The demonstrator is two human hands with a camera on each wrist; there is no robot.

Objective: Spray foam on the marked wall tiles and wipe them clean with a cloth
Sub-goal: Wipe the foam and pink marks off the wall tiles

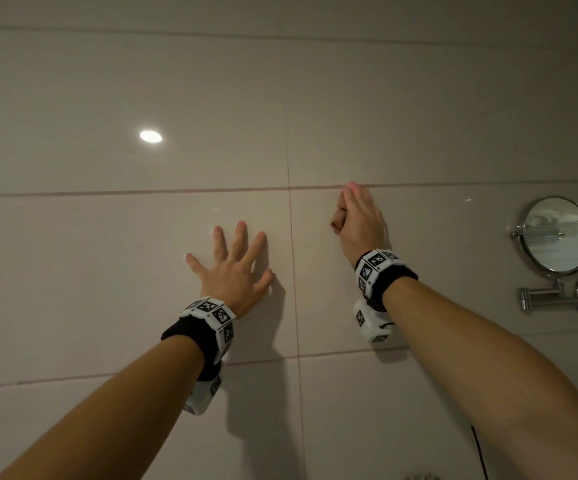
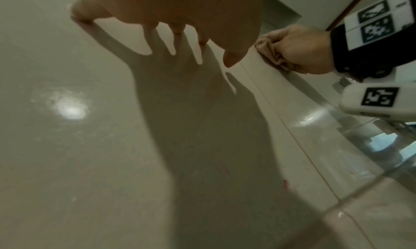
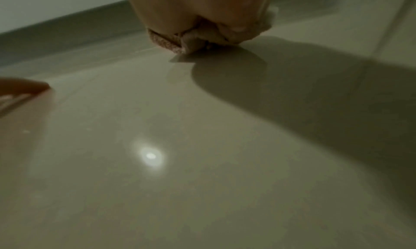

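1. The wall tiles [image 1: 142, 265] are glossy and smooth, like glazed ceramic, and mirror a ceiling light as a bright spot.
2. The cloth [image 3: 193, 39] bunched in the right hand [image 1: 360, 216] is soft, matt fabric with a nubbly, towel-like weave.
3. The round mirror [image 1: 556, 235] has a polished chrome-look metal rim and arm.
4. The wristbands [image 1: 396, 280] are matt black fabric carrying smooth white plastic blocks.

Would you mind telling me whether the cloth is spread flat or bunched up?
Bunched up: the cloth is crumpled in folds inside the right hand, pressed against the wall tile.
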